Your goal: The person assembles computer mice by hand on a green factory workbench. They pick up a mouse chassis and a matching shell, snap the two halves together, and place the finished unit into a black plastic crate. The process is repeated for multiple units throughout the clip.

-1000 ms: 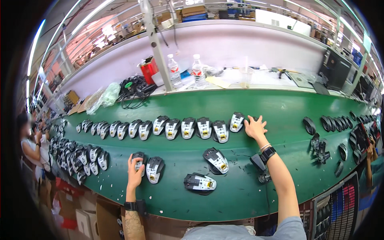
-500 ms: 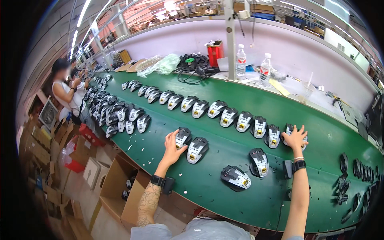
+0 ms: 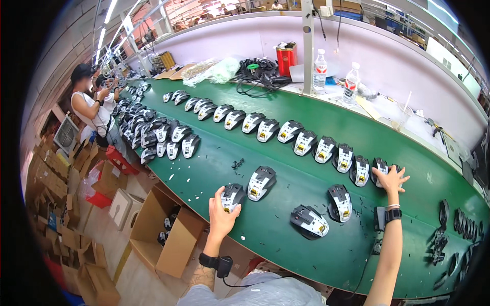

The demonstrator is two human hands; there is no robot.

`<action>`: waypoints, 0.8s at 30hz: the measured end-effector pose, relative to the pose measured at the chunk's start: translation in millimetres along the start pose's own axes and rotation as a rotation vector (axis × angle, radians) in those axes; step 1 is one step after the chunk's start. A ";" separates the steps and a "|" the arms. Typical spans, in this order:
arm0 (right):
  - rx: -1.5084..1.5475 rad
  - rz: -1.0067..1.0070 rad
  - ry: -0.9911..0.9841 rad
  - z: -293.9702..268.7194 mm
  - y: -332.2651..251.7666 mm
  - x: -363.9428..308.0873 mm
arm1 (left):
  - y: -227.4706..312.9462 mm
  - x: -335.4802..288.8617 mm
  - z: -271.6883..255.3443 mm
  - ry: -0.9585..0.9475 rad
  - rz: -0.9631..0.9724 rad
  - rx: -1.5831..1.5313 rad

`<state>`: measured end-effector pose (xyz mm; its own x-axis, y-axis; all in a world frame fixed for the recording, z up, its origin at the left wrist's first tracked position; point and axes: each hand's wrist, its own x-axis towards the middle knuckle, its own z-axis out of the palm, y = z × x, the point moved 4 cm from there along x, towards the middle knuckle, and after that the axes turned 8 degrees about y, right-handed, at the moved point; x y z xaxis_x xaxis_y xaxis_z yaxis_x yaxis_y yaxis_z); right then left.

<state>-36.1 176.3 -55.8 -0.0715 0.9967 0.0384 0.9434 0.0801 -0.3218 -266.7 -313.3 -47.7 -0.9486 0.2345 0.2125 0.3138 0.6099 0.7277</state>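
Note:
My left hand (image 3: 222, 216) is closed around the sides of a black and grey computer mouse (image 3: 233, 195) near the front edge of the green bench. Just right of it lies a mouse without its rear cover (image 3: 261, 183). My right hand (image 3: 391, 179) has its fingers spread over a mouse at the right end of the long row (image 3: 379, 167), partly hiding it. Between my hands lie two more mice, one upright (image 3: 339, 203) and one turned sideways (image 3: 310, 222), with yellow parts showing in their bodies.
Many mice are heaped at the left (image 3: 144, 127). Black curved parts (image 3: 462, 219) lie at the far right. Small dark scraps (image 3: 238, 163) dot the green bench (image 3: 275, 245). An open cardboard box (image 3: 178, 250) stands below the front edge; two bottles (image 3: 351, 81) stand behind. Other people stand far left.
My left hand has drawn its mouse toward the front edge, away from the mouse beside it, uncovering dark scraps. My right hand stays over the row's end. The view has shifted slightly.

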 end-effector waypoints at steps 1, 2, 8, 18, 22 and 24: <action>-0.006 0.001 -0.004 -2.3 -3.0 -3.1 | -3.2 -1.2 3.9 0.052 0.099 0.080; -0.012 0.004 -0.008 -2.4 -4.9 -4.8 | -13.3 -2.5 11.9 0.103 0.198 0.159; 0.053 -0.105 0.132 -1.4 6.0 5.4 | 2.4 2.5 28.5 0.096 0.333 0.262; 0.885 -0.561 -0.164 -66.5 -9.6 -92.2 | 53.4 -8.3 67.2 -0.280 0.778 0.480; 0.637 -1.064 -0.491 -115.6 -26.1 -231.6 | 51.0 2.2 70.6 -0.295 0.767 0.570; 0.469 -1.165 -0.563 -105.0 -12.5 -266.2 | 56.4 5.3 69.4 -0.298 0.764 0.584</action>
<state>5.2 -91.4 37.3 -0.9649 0.2123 0.1547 0.0595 0.7502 -0.6585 -251.3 -225.2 -50.8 -0.4607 0.8489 0.2590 0.8806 0.4737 0.0136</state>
